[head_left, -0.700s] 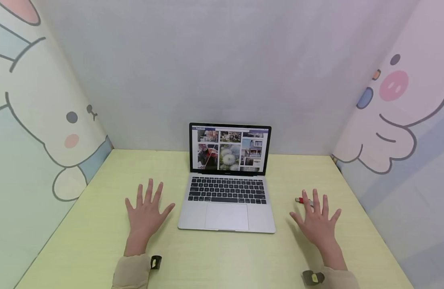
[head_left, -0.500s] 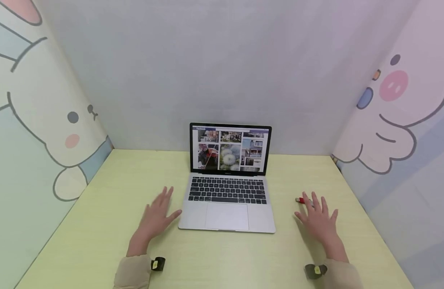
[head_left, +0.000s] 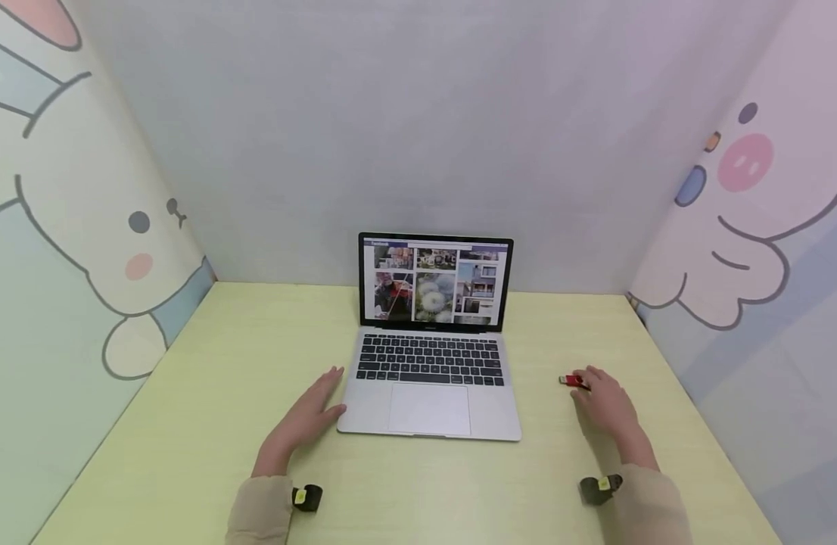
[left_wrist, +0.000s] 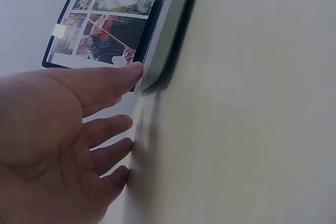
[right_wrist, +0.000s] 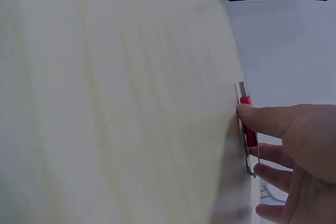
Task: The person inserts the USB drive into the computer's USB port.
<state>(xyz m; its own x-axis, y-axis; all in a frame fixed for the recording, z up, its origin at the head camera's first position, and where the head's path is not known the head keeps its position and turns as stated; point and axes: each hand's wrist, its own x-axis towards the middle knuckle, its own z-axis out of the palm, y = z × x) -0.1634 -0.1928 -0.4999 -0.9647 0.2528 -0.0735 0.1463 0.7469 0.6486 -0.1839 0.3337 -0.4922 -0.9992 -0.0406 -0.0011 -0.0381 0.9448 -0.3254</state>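
Note:
An open silver laptop (head_left: 428, 409) stands in the middle of the table, with photos on its screen (left_wrist: 113, 43). My left hand (head_left: 306, 420) is at its left side, fingers fairly straight; the thumb touches or nearly touches the laptop's edge in the left wrist view. To the right of the laptop lies a red USB flash drive (head_left: 571, 381) with a metal swivel cover, its plug pointing left. My right hand (head_left: 608, 405) pinches the drive between thumb and fingers; in the right wrist view the thumb (right_wrist: 262, 119) presses on the red body. The fingers partly hide the drive's rear end.
The pale yellow table (head_left: 418, 492) extends around the laptop. A grey wall (head_left: 425, 136) stands behind it, with side walls bearing cartoon animals at left and right. Black straps (head_left: 308, 497) with small devices are on both wrists.
My left hand has moved right to the laptop's edge, its spread fingers drawing together. My right hand has lowered and its spread fingers have closed on the USB flash drive.

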